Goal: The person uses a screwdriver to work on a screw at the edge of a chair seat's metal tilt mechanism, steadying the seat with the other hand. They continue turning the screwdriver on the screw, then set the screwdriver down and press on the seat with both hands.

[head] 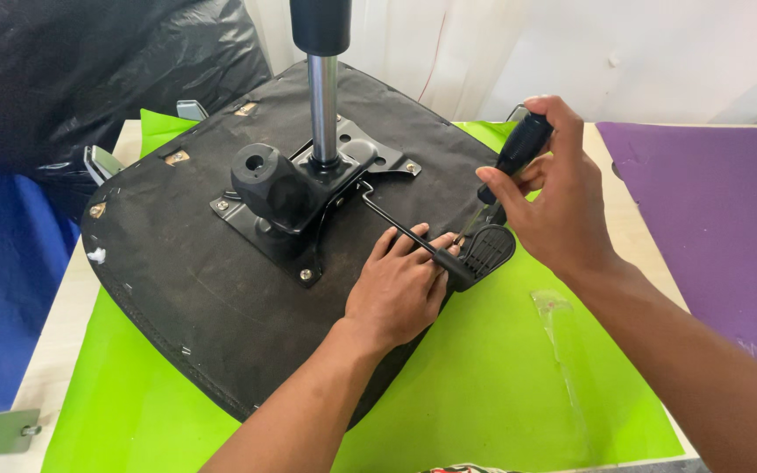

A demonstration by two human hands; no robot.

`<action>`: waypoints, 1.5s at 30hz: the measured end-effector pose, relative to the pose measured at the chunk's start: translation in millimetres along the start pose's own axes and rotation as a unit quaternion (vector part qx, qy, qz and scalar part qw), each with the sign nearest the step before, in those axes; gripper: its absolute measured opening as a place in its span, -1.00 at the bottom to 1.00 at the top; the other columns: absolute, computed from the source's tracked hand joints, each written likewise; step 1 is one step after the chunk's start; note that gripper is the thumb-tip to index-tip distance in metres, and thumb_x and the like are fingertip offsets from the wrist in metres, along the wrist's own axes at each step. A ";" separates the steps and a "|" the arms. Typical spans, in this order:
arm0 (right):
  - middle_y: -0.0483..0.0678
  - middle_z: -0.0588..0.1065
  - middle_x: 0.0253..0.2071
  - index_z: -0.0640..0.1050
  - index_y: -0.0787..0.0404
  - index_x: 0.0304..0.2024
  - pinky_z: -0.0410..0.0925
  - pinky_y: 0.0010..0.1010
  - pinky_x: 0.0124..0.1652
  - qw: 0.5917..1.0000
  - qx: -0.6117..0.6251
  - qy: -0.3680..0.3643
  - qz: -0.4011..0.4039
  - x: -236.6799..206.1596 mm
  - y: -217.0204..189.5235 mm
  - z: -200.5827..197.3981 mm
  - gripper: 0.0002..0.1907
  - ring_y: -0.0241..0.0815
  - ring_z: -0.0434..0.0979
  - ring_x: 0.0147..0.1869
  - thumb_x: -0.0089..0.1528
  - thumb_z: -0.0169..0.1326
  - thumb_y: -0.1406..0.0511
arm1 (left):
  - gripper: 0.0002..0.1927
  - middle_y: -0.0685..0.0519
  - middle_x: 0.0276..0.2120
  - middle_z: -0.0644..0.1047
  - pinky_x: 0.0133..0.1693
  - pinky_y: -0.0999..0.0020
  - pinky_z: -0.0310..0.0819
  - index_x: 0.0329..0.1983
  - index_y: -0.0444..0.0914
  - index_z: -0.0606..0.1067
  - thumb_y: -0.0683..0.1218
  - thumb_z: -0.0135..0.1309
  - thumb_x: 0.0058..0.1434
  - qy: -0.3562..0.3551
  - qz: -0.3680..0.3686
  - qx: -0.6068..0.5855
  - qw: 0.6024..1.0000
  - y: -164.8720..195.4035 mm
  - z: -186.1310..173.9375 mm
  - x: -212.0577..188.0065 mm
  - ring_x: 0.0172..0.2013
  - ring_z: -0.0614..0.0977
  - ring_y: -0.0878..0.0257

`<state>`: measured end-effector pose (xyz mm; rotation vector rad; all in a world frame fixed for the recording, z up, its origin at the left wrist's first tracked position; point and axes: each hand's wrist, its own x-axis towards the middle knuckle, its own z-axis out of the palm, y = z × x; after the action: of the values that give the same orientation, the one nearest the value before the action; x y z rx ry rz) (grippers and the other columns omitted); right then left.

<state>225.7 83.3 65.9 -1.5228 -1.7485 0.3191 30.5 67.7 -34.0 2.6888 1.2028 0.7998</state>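
nearby, lever [413,236] crossing under hands, gas cylinder [322,96] upright, purple sheet [711,210] aside

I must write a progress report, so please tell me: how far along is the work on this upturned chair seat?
Looks done: the black mechanism plate sits on the seat underside with corner screws in and the gas cylinder standing in it. In hand: the right hand drives a screwdriver down near the lever paddle while the left hand rests there. What is left cannot be told.

Black seat underside [186,289], black mechanism plate [260,228], black screwdriver handle [523,144], silver column [322,109], lime-green sheet [501,377], purple sheet [720,219].
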 end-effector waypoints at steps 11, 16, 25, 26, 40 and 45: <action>0.11 0.57 -0.14 0.07 0.11 0.43 0.54 -0.35 -0.21 0.990 0.014 0.029 -0.138 -2.4 0.5 6.1 -0.21 -0.10 0.70 -0.15 0.34 0.29 0.35 | -0.56 0.10 0.27 0.48 0.35 0.03 0.01 0.25 -0.16 0.50 0.00 -0.12 0.35 -0.004 -0.001 -0.001 1.000 -0.8 2.6 0.1 0.36 0.33 0.04; 0.21 0.52 0.06 0.05 0.11 0.44 0.59 -0.40 -0.20 0.988 0.017 0.024 -0.152 -3.6 1.3 8.6 -0.25 -0.11 0.73 -0.05 0.40 0.24 0.38 | -0.55 0.13 0.27 0.46 0.34 0.01 -0.01 0.25 -0.12 0.49 0.00 -0.11 0.33 -0.015 -0.003 0.002 1.000 -0.7 1.9 2.5 0.35 0.32 0.05; 0.28 0.44 0.29 -0.15 0.10 0.54 0.59 -0.34 0.02 0.978 0.069 -0.014 -0.197 -0.4 3.8 5.0 -0.16 -0.01 0.68 0.14 0.43 0.07 0.50 | -0.56 0.12 0.27 0.48 0.36 0.02 0.02 0.26 -0.13 0.49 0.01 -0.12 0.36 -0.013 -0.004 -0.001 1.000 -0.3 -0.4 1.3 0.36 0.33 0.06; 0.29 0.43 0.32 -0.12 0.09 0.55 0.58 -0.32 0.05 0.976 0.065 -0.025 -0.204 0.4 3.1 2.7 -0.17 0.01 0.66 0.19 0.43 0.05 0.52 | -0.56 0.12 0.27 0.48 0.35 0.02 0.02 0.25 -0.13 0.50 0.00 -0.11 0.35 -0.009 -0.001 0.001 1.000 -0.4 -0.1 1.4 0.35 0.34 0.05; 0.19 0.46 0.13 -0.03 0.16 0.46 0.57 -0.36 -0.05 0.980 0.007 0.036 -0.198 -9.6 4.2 2.4 -0.22 -0.06 0.66 0.15 0.43 0.21 0.44 | -0.58 0.09 0.26 0.48 0.34 0.02 0.01 0.21 -0.15 0.53 -0.01 -0.10 0.34 -0.005 -0.010 -0.011 1.000 1.4 0.2 1.1 0.34 0.35 0.04; 0.18 0.50 0.19 -0.04 0.10 0.51 0.50 -0.37 -0.12 0.990 0.041 0.025 -0.132 -8.6 7.0 -4.4 -0.19 -0.08 0.68 0.15 0.41 0.17 0.45 | -0.56 0.07 0.26 0.48 0.35 0.04 0.01 0.23 -0.15 0.51 -0.01 -0.12 0.34 -0.009 -0.007 -0.013 1.000 -0.5 -0.3 1.6 0.35 0.35 0.04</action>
<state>233.6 75.9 61.1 -1.2143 -1.8464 0.2128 30.9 69.2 -33.2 2.6575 1.1977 0.7812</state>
